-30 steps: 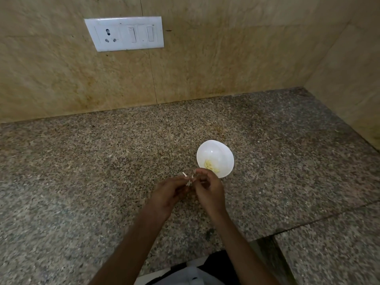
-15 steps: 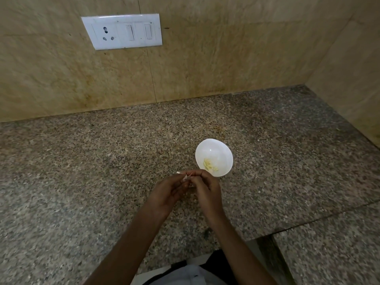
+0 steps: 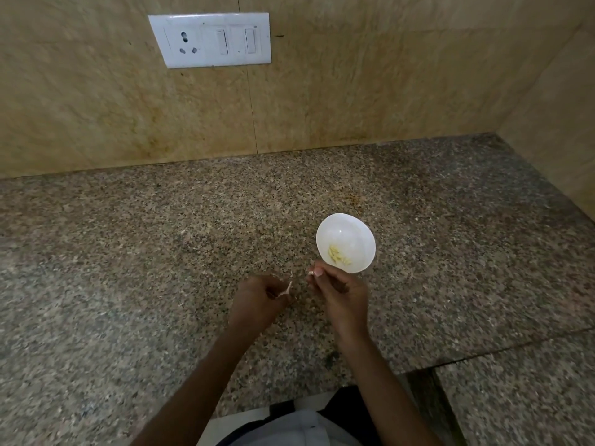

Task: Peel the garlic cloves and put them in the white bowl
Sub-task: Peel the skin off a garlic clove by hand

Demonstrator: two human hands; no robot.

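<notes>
White bowl (image 3: 352,229) stands on the speckled granite tabletop (image 3: 128,252), a little right of the middle, between the back edge and the front edge, and a few peeled garlic cloves (image 3: 336,255) lie inside. Just at its near rim the right hand (image 3: 341,294) pinches a small garlic clove (image 3: 311,273) with curled fingers. The left hand (image 3: 257,300), slightly apart, pinches a thin strip of garlic skin (image 3: 287,288).

Your left hand (image 3: 257,299) pinches a peel strip (image 3: 287,289); your right hand (image 3: 341,292), just beside it, pinches a garlic clove (image 3: 311,273) at its fingertips.
</notes>
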